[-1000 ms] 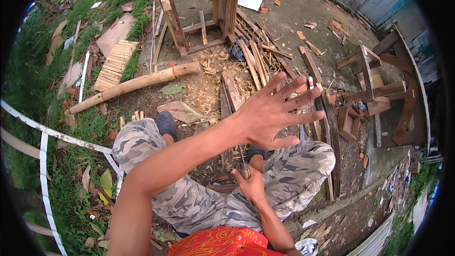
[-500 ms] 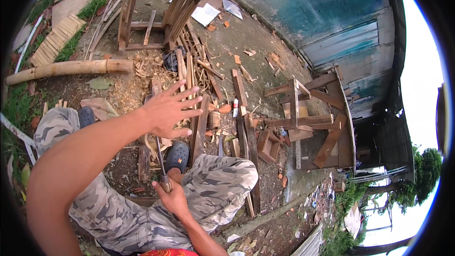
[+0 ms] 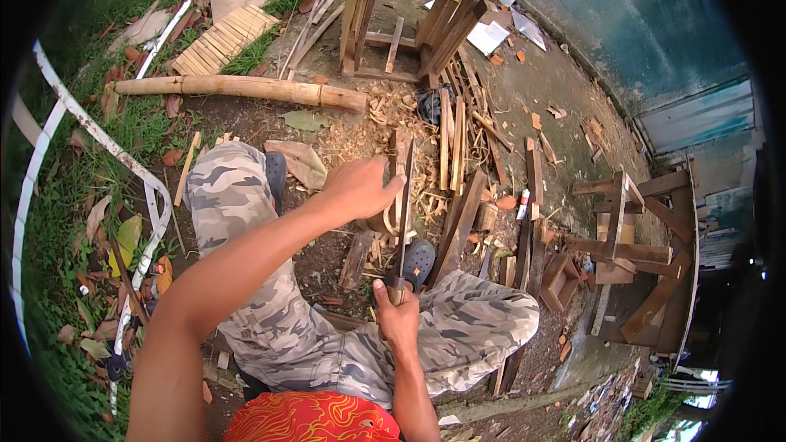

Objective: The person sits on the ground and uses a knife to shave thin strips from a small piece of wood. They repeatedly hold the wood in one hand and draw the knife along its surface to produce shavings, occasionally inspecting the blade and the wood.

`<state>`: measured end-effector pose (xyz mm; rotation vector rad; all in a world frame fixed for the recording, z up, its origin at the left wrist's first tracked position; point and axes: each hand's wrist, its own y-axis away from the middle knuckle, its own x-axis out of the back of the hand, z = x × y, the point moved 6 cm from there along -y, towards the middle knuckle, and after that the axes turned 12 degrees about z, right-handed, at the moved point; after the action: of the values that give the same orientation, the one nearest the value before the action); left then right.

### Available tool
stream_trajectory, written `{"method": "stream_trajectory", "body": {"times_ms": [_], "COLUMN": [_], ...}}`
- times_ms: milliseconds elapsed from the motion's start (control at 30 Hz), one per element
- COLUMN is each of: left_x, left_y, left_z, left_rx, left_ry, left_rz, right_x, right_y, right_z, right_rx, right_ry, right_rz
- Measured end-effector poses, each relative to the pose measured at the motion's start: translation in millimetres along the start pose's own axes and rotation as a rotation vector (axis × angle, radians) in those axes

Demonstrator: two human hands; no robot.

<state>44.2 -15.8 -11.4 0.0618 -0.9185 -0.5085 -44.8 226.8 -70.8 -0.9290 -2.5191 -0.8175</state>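
In my right hand (image 3: 399, 313) is the wooden handle of a long-bladed knife, gripped low between my knees. Its dark, narrow blade (image 3: 404, 205) points away from me, nearly straight up the view. My left hand (image 3: 363, 187) is beside the blade's left side, fingers curled down and partly hidden, thumb toward the blade. A pale piece of bamboo (image 3: 381, 221) shows under that hand and against the blade; the fingers seem closed on it. Beneath and beyond lies a wooden block (image 3: 401, 146) among pale shavings (image 3: 352, 141).
A thick bamboo pole (image 3: 246, 90) lies across the far left, before a wooden stool frame (image 3: 385, 37). Wood strips (image 3: 452, 139) and planks (image 3: 458, 225) lie right of centre. A small wooden box (image 3: 560, 281) and an overturned table (image 3: 647, 262) are farther right. White bent tubing (image 3: 115, 151) stands left.
My left hand, spread open in the air before, has come down beside the blade and curled. The blade now points more upright in view. The whole view has swung left.
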Motion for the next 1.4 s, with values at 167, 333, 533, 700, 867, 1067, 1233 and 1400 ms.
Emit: {"method": "stream_trajectory", "body": {"times_ms": [167,333,533,700,867,1067,1233,1400], "left_x": [26.0,51.4,52.0,45.3,51.1,52.3,46.0,30.4], "left_y": [6.4,-9.4,2.0,4.0,5.2,10.2,9.0,10.6], "left_z": [-14.0,-34.2,-39.4,-31.5,-28.5,-35.6,-34.7,-23.4], "left_rx": [0.021,0.051,0.095,0.093,0.101,0.105,0.111,0.104], "left_ry": [0.297,0.588,0.717,0.702,0.666,0.805,0.769,0.491], "left_rz": [0.312,0.595,0.505,0.448,0.472,0.470,0.403,0.229], "right_x": [-0.3,35.5,48.3,-11.6,9.5,65.0,-3.6,-11.7], "right_y": [-1.9,17.2,7.1,-72.9,-50.6,-7.0,-48.6,-54.2], "right_z": [-12.6,-52.4,-55.9,-15.0,-61.6,-89.0,-23.0,-2.4], "right_rx": [0.057,0.142,0.139,-0.021,-0.013,-0.030,0.006,0.006], "right_ry": [0.169,0.014,0.046,0.144,0.152,0.021,0.201,0.240], "right_rz": [0.028,0.041,0.074,0.084,0.075,0.038,0.044,0.021]}}
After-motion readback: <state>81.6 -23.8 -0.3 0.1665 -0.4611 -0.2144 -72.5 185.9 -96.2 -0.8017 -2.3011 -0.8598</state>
